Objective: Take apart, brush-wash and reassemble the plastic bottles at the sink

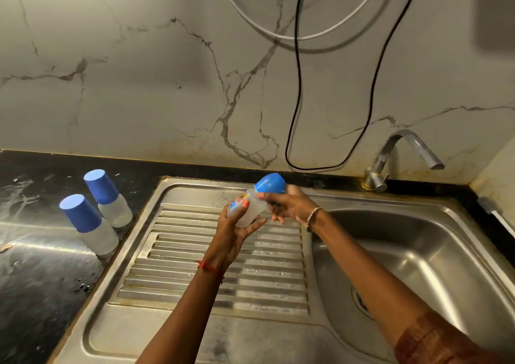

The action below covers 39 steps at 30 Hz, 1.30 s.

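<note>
A translucent plastic bottle (248,210) with a coloured print is held tilted above the ribbed drainboard (217,269). My left hand (237,230) grips its body from below. A blue cap (269,182) sits at the bottle's upper end, and my right hand (289,204) pinches the neck just under that cap. Whether the cap is loose or screwed on cannot be told. Two more bottles with blue caps stand upright on the black counter at the left, one nearer (89,224) and one farther (108,197).
The steel sink basin (418,252) with its drain (359,299) lies to the right. A metal tap (401,157) stands at the back right. A black cable (298,99) and a white cable hang down the marble wall. A brush handle (498,218) lies at the right counter edge.
</note>
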Tool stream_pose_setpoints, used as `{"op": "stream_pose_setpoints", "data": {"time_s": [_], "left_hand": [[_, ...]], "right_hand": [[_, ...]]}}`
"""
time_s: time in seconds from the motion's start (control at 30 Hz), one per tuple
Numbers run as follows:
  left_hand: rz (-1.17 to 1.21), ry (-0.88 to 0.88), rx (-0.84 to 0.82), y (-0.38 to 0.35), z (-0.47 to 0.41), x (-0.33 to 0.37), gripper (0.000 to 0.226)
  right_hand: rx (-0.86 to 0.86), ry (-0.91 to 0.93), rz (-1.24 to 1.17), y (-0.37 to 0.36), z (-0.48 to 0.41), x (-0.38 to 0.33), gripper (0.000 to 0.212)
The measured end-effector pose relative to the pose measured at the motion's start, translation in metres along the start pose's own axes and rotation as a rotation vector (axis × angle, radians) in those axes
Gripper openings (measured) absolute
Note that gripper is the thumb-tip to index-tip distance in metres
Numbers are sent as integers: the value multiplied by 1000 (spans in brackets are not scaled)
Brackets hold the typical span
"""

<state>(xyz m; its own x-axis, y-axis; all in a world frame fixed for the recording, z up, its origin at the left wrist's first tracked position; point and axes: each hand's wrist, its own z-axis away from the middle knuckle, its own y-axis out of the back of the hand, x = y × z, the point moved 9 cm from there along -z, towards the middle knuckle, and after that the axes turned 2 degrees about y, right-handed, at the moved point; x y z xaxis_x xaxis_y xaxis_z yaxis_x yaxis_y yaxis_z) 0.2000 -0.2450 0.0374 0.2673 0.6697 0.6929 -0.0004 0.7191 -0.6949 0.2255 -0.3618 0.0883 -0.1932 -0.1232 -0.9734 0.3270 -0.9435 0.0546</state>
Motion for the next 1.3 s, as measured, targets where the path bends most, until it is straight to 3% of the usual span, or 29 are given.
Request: {"op": "stream_pose_setpoints", "data": {"time_s": [0.07,0.17,0.33,0.43,0.5,0.63,1.03,1.3], "left_hand": [[9,-3,-16,7,2,6,58],[-184,-54,34,23,7,23,52],[-742,-213,353,90,19,58,52],[-1231,-206,490,135,18,66,62],[-1494,-157,453,153,13,58,68],[-1770,-168,416,167,13,41,94],[-1755,-351,456,162,12,45,71],[-1749,-333,434,169,10,40,69]], "right_hand": [[-27,37,-15,-22,-8,6,42],[37,61,-29,-40,-20,10,35],[67,51,58,-69,-48,3,43],[106,90,208,-87,-72,-6,57],[101,142,290,-105,-90,-16,61],[42,200,413,-153,-129,-28,65],[-135,195,472,-265,-217,-20,59],[-162,209,553,-295,-229,-17,61]]}}
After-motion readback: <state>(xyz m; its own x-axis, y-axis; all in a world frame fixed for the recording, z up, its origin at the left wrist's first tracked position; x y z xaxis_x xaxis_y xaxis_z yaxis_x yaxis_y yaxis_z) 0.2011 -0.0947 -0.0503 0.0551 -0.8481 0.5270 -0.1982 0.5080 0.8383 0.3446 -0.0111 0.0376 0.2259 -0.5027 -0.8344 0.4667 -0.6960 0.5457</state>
